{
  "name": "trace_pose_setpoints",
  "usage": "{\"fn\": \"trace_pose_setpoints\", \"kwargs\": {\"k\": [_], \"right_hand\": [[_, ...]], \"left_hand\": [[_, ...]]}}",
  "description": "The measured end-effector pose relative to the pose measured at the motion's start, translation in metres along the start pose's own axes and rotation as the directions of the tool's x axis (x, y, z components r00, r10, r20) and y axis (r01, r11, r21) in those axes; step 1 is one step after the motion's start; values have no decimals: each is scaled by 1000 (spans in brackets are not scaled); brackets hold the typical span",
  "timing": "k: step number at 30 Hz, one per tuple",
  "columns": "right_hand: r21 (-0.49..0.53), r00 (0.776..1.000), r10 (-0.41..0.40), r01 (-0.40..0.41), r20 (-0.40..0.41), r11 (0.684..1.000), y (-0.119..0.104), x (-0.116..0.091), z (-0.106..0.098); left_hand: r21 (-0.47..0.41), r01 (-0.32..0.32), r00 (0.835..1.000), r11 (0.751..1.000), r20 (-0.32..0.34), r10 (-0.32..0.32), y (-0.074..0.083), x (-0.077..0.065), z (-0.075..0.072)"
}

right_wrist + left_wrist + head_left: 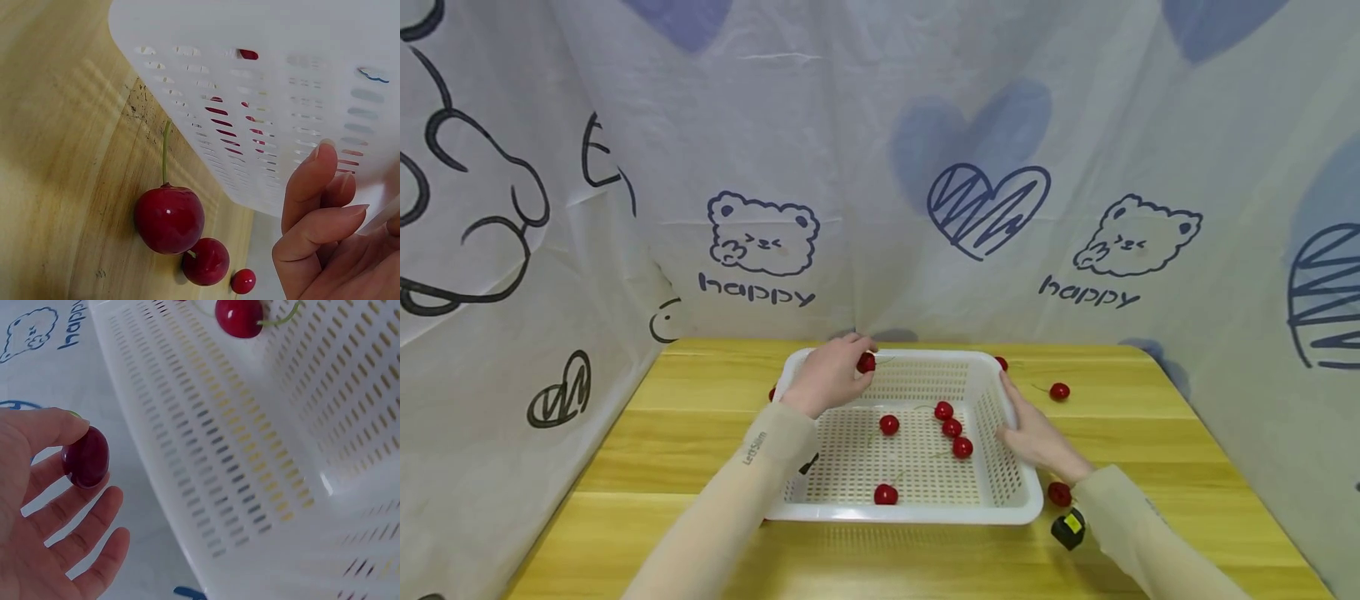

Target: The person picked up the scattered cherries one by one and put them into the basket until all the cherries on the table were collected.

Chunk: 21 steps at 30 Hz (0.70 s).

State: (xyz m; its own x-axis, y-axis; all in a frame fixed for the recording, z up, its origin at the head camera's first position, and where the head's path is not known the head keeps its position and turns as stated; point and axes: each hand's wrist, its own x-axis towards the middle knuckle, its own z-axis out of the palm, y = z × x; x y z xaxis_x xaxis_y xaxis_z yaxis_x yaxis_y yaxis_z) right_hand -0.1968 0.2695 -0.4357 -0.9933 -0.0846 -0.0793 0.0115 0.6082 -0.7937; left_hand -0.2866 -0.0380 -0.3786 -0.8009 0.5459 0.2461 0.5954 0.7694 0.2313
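Note:
A white perforated plastic basket [910, 515] stands on the wooden table with several red cherries inside, among them a cherry [889, 425] near its middle. Over the basket's far rim, toward the left, my left hand [829, 379] pinches a cherry [86, 457] between thumb and index finger, the other fingers spread. My right hand [1037, 433] grips the basket's right side, thumb inside the wall and fingers outside. In the right wrist view, curled fingers [312, 181] lie along the slotted outer wall.
Right of the basket lie loose cherries: one cherry [1060, 392] toward the back, another cherry [1060, 493] beside the right wrist, and one [1002, 364] behind the far corner. A cherry [772, 394] peeks out at the left. A printed cloth [865, 167] hangs behind the table [625, 467].

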Motion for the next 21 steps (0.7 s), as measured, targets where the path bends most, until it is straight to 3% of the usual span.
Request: {"fn": "trace_pose_setpoints", "kwargs": {"k": [5,14,21], "right_hand": [[0,1000,-12,12,-5,1000,1,-1,0],[-20,1000,-20,19,-19,1000,3,0,1],[-7,1000,-15,15,-14,1000,2,-1,2]], "left_hand": [[18,14,999,1000,43,-15,3,3,14],[85,14,999,996,35,-17,4,3,35],[69,69,996,995,56,-73,4,0,44]]}}
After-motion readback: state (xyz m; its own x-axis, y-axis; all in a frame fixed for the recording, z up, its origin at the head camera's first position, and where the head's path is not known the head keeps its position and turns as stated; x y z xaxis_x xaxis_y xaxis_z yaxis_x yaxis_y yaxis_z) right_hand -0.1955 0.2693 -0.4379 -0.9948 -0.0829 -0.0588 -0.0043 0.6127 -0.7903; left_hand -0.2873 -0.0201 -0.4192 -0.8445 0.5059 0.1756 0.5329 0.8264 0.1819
